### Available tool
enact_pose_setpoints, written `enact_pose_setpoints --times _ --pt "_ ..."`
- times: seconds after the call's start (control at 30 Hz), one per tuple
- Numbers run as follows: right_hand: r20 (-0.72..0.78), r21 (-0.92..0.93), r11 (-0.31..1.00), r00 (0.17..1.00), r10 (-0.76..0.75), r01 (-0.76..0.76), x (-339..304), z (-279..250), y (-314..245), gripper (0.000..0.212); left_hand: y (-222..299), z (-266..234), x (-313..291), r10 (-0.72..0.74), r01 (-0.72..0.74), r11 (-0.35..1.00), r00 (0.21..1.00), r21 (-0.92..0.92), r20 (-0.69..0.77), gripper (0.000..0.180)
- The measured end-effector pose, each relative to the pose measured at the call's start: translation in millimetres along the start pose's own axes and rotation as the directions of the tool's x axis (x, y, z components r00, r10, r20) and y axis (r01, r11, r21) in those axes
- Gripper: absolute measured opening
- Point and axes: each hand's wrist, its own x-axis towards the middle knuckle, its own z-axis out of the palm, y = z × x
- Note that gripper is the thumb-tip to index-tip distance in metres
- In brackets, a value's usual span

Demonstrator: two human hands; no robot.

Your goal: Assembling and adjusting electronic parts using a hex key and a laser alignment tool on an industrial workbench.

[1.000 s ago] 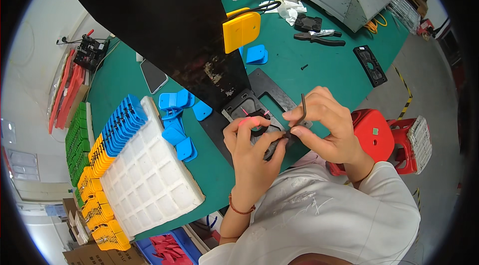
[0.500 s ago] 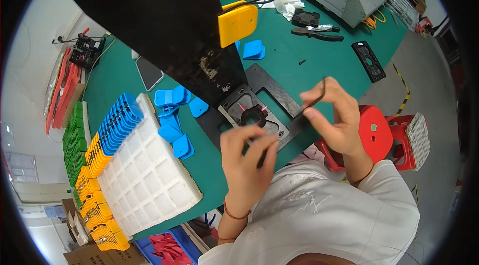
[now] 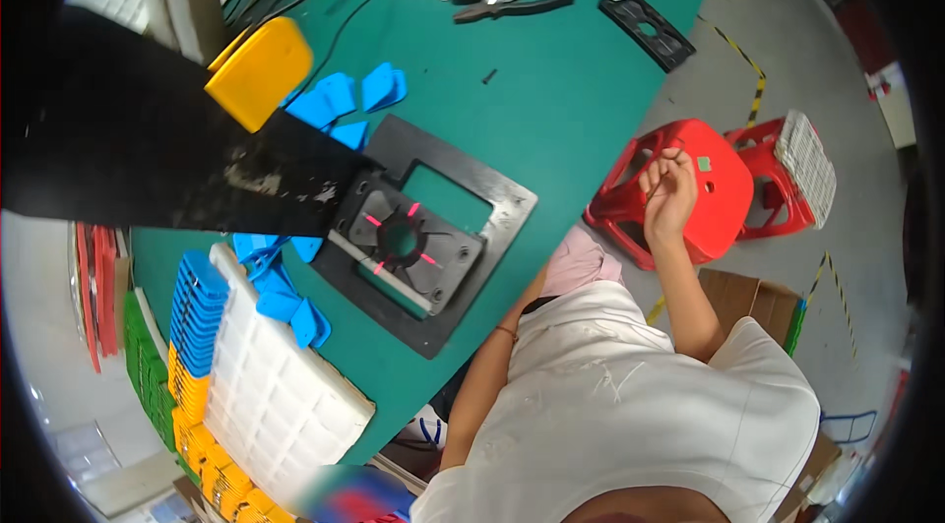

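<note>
My right hand (image 3: pixel 671 190) is out over the red stool, away from the table, its fingers curled around a thin dark hex key that barely shows. My left forearm, with a cord at the wrist, runs up along the table edge; the hand itself is hidden behind pink cloth at my lap. On the table lies a dark metal plate fixture (image 3: pixel 443 265) with a round hole and pink-red light marks around it. It sits on a flat rectangular frame (image 3: pixel 512 196), against the foot of a black column (image 3: pixel 197 149). Neither hand touches the fixture.
Blue plastic pieces (image 3: pixel 281 305) lie beside a white gridded tray (image 3: pixel 285 395); rows of blue, yellow (image 3: pixel 192 385) and green parts stand left. A yellow piece (image 3: pixel 261 73) hangs at the column. Pliers (image 3: pixel 512 7), a screw (image 3: pixel 489 76) and a black plate (image 3: pixel 647 29) lie farther back. Red stools (image 3: pixel 704 203) stand right.
Both hands have left the fixture: the right moved right and out over the stool, the left dropped to the table edge at my lap. The view has turned and shifted right.
</note>
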Motion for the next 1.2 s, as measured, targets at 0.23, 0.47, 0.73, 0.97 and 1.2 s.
enact_pose_setpoints --times 0.23,0.47,0.73,0.97,1.2 --pt "-0.239 -0.132 0.971 0.957 0.162 -0.198 -27 -67 18 0.013 -10 20 -20 -0.053 0.051 0.998 0.997 0.046 0.051 0.067" --pt "-0.347 -0.224 0.965 0.937 0.051 -0.136 -49 -126 13 0.015 33 21 -44 -0.073 0.036 0.956 0.991 0.291 0.116 0.065" --pt "-0.460 -0.339 0.926 0.888 -0.009 -0.166 -55 -181 4 0.015 77 4 -58 0.113 -0.212 0.932 0.941 0.293 0.320 0.056" --pt "-0.405 -0.323 0.934 0.914 0.009 -0.153 -41 -174 33 0.013 127 -21 -52 0.261 -0.349 0.915 0.894 0.201 0.364 0.045" --pt "-0.400 -0.487 0.789 0.899 0.180 -0.374 24 -171 152 0.011 180 -48 -4 0.400 -0.457 0.789 0.890 0.411 0.221 0.041"
